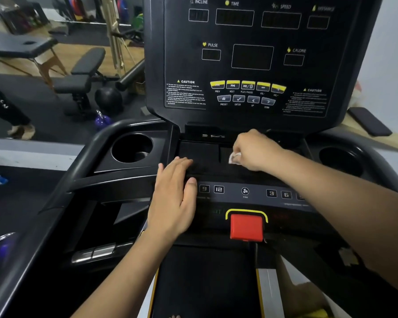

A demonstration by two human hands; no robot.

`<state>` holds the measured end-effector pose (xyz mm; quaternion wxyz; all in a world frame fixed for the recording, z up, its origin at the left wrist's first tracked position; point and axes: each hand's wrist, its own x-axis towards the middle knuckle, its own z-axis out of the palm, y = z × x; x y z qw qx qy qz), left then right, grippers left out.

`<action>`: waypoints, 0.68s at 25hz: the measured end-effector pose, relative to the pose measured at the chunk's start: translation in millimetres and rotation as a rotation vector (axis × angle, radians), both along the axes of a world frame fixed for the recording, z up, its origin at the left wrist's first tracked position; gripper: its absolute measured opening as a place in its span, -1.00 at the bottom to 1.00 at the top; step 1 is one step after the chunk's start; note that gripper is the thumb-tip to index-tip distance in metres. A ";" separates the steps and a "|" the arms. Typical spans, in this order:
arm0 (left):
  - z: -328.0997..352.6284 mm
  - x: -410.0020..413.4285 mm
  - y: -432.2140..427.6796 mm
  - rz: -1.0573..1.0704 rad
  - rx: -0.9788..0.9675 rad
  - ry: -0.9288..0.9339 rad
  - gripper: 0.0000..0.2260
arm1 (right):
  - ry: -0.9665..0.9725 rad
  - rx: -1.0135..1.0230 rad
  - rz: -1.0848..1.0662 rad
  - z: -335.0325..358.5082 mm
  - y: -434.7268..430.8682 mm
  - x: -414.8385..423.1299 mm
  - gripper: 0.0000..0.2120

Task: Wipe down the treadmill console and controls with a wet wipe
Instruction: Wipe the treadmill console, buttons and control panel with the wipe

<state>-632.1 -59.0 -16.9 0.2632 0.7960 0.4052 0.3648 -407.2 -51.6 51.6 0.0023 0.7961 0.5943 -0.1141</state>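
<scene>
The black treadmill console [251,56] fills the upper middle, with dark displays and a row of yellow buttons [247,85]. Below it lies a flat tray shelf [200,152]. My right hand [255,150] grips a small white wet wipe [234,158] and holds it against the shelf's right half. My left hand [175,196] lies flat with straight fingers on the shelf's front edge, covering part of the lower button strip [245,191]. A red safety key block [246,227] sits under that strip.
Round cup holders sit at the left [131,148] and right [338,157] of the shelf. A weight bench [83,76], a black ball [108,97] and a purple kettlebell [102,120] stand on the gym floor to the left. A person's leg [7,106] shows at far left.
</scene>
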 end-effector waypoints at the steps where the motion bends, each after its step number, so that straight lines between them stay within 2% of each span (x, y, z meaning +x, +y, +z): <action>1: 0.6 0.1 -0.2 -0.004 0.003 0.001 -0.54 | -0.031 0.059 -0.085 -1.6 4.8 -4.4 -0.84; 4: 4.2 1.5 1.0 -0.012 0.010 0.027 -0.53 | 0.048 0.199 -0.208 -14.2 17.6 -27.7 -0.85; 6: 3.8 0.8 -0.5 -0.014 0.026 0.066 -0.53 | 0.196 0.215 -0.146 -19.3 17.1 -24.7 -0.84; 8: 3.3 -0.1 -0.2 -0.022 0.044 0.110 -0.53 | 0.302 0.139 -0.070 -13.9 10.5 -13.3 -0.90; 11: 3.1 2.3 -2.1 -0.024 0.068 0.170 -0.52 | 0.131 0.070 -0.032 -14.2 10.4 -11.7 -0.92; 14: 3.4 3.1 -0.3 -0.013 0.073 0.190 -0.53 | 0.078 0.234 -0.087 -20.1 16.0 -28.6 -0.87; 15: 3.8 3.2 0.6 -0.013 0.074 0.185 -0.53 | -0.004 0.256 -0.073 -21.0 17.1 -28.6 -0.86; 17: 3.5 2.5 0.9 -0.006 0.069 0.169 -0.53 | -0.286 0.230 0.052 -18.3 14.6 -21.4 -0.83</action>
